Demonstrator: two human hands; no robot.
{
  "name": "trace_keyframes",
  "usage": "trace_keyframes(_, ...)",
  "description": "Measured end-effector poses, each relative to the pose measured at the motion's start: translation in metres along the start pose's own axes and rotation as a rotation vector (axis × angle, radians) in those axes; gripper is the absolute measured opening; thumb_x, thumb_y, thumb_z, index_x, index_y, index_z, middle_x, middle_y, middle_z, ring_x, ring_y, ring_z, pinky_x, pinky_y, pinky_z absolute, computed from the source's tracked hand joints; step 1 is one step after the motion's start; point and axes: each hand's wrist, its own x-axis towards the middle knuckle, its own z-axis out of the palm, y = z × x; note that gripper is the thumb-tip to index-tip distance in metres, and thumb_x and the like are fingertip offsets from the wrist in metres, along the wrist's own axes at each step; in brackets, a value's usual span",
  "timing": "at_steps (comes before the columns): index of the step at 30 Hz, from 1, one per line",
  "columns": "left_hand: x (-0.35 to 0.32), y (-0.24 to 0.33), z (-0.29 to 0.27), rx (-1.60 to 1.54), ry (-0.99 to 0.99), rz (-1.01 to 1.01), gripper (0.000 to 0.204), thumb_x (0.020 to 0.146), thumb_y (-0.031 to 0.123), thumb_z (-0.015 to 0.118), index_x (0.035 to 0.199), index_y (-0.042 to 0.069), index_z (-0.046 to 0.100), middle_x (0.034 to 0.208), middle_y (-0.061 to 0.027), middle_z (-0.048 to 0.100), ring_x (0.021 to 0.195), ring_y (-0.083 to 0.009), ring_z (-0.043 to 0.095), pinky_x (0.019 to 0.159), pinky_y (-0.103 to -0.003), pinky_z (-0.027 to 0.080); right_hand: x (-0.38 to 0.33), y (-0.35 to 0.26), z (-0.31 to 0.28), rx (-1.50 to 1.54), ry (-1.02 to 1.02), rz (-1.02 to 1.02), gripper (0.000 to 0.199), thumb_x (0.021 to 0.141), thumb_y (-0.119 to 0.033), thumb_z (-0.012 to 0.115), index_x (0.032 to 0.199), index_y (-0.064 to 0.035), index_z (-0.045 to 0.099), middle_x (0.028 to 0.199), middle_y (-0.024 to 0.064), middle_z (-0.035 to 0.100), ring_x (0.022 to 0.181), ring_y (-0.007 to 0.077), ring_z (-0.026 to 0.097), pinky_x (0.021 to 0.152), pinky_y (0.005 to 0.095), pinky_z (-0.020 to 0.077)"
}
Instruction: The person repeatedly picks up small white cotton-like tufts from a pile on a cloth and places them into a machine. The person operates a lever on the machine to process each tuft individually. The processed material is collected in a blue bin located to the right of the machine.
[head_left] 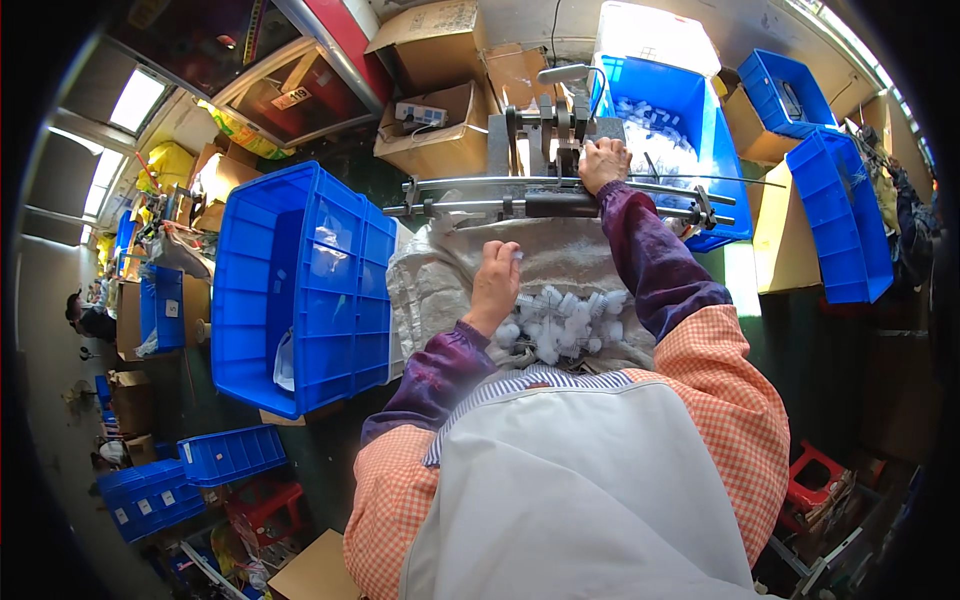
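Observation:
My left hand (494, 285) is raised over the work cloth (430, 270), fingers curled together. A small translucent white plastic part (517, 255) shows at its fingertips. A pile of similar clear-white ribbed plastic parts (560, 322) lies on the cloth in front of my body, just right of that hand. My right hand (605, 163) reaches forward to a dark metal bench machine (545, 140) with horizontal steel rods. Its fingers are bent at the machine's right side, and what they grip there is hidden.
A blue crate (655, 85) of white parts stands behind the machine to the right. Close on my left is a large blue crate (345, 290). Cardboard boxes (430, 125) sit beyond the machine. More blue crates (840, 215) stand at far right. A red stool (815, 475) is low right.

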Motion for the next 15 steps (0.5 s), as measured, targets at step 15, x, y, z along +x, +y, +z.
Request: trace_keyframes(15,0.024,0.035,-0.008,-0.470,0.003,-0.168,0.014,0.080,0.005,0.061,0.093,0.000,0.057,0.079,-0.0064,0.060,0.066,-0.0115,0.058,0.058,-0.024,0.047,0.022,0.090,-0.050,-0.171,-0.020,0.263,0.039,0.078,-0.032,0.058,0.110,-0.0113,0.052,0.100,0.0096,0.061,0.092,0.0261,0.061,0.082,0.0429,0.0417)
